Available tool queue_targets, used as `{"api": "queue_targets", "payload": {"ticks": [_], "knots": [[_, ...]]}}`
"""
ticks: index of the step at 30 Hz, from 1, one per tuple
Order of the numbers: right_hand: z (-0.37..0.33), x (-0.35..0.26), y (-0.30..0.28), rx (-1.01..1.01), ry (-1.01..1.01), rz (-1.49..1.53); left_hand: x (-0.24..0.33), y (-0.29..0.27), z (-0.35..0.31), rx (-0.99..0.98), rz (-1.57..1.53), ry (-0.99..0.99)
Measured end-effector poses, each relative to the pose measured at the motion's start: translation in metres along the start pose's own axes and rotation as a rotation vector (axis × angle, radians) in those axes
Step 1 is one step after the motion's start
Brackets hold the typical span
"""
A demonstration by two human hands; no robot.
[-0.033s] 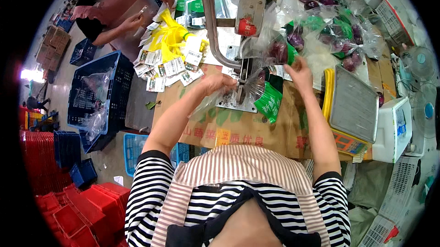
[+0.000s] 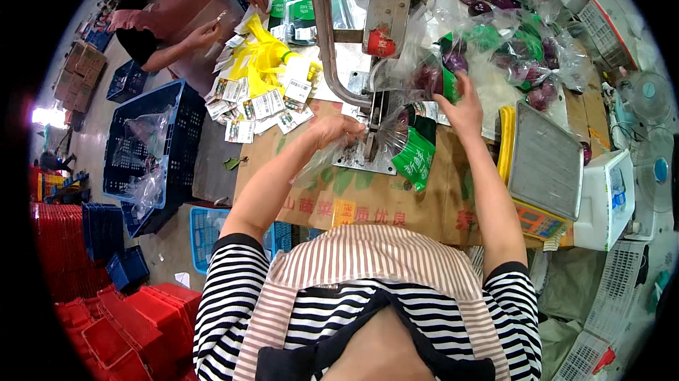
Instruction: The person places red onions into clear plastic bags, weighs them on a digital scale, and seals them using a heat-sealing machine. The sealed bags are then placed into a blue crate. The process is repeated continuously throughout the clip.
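L hand (image 2: 338, 129) is closed on the twisted neck of a clear plastic bag (image 2: 322, 162), held at the base of the metal sealing machine (image 2: 375, 42); bag trails down-left from the hand over the cardboard-covered table (image 2: 438, 197). R hand (image 2: 463, 109) is raised to the right of the machine, fingers curled on a clear bag of purple fruit (image 2: 435, 73) w/ green label; fruit count inside cannot be told. One green printed pouch (image 2: 414, 162) lies just below, between both hands, touching the machine base. Approx. 10+ more filled fruit bags (image 2: 523, 49) are heaped beyond R hand. Paper tags (image 2: 258, 109), loose pile, lie left of L hand, next to yellow bags (image 2: 265, 56). One scale (image 2: 548, 169) sits right of R forearm. Blue crate (image 2: 141, 148) on floor holds clear plastic film. Red crates (image 2: 120, 331) are stacked lower left. A second person (image 2: 177, 13) works at far table end.
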State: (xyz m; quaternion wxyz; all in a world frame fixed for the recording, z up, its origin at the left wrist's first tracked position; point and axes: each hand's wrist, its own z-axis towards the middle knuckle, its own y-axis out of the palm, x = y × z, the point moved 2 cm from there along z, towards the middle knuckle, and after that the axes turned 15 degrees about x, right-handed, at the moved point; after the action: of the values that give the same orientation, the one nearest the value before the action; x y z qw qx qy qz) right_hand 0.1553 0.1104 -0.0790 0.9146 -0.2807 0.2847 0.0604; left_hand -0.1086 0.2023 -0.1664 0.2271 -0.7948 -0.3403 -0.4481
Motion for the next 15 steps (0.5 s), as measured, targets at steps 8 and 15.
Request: {"api": "queue_targets", "payload": {"ticks": [8, 15], "knots": [[0.064, 0.02, 0.083, -0.122, 0.369, -0.127, -0.015, 0.002, 0.001, 0.126, -0.097, 0.057], [0.064, 0.029, 0.131, -0.733, 0.906, 0.556, -0.014, -0.003, 0.003, 0.138, 0.133, 0.205]]}}
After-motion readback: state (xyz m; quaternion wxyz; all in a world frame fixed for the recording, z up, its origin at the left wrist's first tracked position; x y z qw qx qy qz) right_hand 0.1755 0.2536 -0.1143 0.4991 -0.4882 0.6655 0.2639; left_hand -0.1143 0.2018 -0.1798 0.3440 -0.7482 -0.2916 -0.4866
